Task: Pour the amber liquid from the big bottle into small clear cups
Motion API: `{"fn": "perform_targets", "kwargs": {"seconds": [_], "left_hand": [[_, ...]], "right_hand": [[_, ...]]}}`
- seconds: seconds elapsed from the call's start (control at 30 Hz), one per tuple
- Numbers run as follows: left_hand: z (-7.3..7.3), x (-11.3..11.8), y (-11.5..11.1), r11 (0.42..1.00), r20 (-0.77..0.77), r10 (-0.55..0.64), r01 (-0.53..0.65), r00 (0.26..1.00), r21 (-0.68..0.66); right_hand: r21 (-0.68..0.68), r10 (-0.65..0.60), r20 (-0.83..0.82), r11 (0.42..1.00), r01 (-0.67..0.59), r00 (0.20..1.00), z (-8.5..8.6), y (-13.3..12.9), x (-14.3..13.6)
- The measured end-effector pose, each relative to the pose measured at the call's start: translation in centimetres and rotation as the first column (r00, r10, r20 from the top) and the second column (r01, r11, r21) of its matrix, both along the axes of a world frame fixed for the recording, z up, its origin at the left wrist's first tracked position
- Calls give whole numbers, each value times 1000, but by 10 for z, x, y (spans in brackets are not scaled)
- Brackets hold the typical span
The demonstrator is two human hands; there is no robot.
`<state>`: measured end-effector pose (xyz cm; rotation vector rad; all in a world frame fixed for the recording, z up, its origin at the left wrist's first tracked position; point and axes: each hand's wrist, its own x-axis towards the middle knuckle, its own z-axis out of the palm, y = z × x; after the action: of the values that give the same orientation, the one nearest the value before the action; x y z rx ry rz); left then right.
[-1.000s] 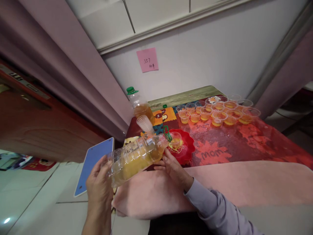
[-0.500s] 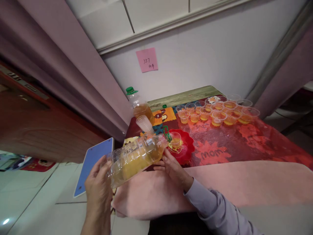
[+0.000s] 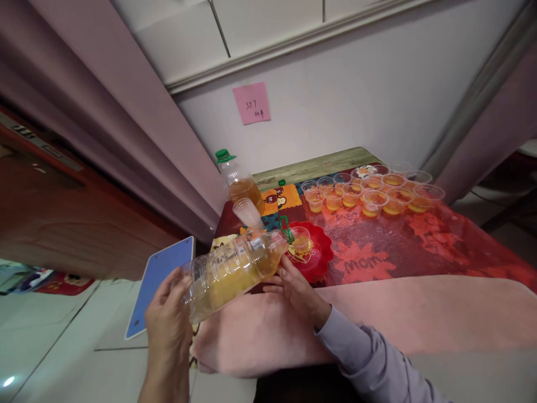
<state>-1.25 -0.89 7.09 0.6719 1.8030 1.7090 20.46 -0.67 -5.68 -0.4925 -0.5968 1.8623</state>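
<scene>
While curtains [image 3: 138, 106] flank the wall [image 3: 335, 112], cups [image 3: 375, 201] crowd the patterned tabletop [image 3: 403, 240].

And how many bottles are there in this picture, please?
2: a tilted bottle in the left hand, the right hand by its neck; a green-capped bottle behind it on the table.

A pink handwritten note [image 3: 251, 103] is stuck to the pale wall [image 3: 356, 106] at upper centre. A mauve curtain [image 3: 126, 106] fills the upper left, brown wood [image 3: 79, 229] below it; lower left, a blue board [image 3: 161, 285] shows against floor tiles [image 3: 62, 352].
</scene>
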Motion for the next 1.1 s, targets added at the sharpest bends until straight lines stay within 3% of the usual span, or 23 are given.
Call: {"fn": "perform_targets", "kwargs": {"seconds": [0.37,0.57,0.7,0.9,1.1], "left_hand": [[-1,0,-1,1000,18,-9,9,1000,13],[-10,-7,1,1000,16,-2,2,1000,25],[-30,-19,4,997,117,-41,34,992,67],[-78,-35,13,975,283,-195,155,939,157],[-110,-28,8,953,380,-197,85,904,292]], "right_hand": [[-2,-2,-5,1000,2,1000,0,0,1],[-5,5,-15,1000,-5,1000,-2,0,1],[18,-18,0,1000,18,1000,-1,0,3],[163,-116,57,981,105,992,0,1,7],[158,-73,-39,984,78,997,-5,3,4]]}}
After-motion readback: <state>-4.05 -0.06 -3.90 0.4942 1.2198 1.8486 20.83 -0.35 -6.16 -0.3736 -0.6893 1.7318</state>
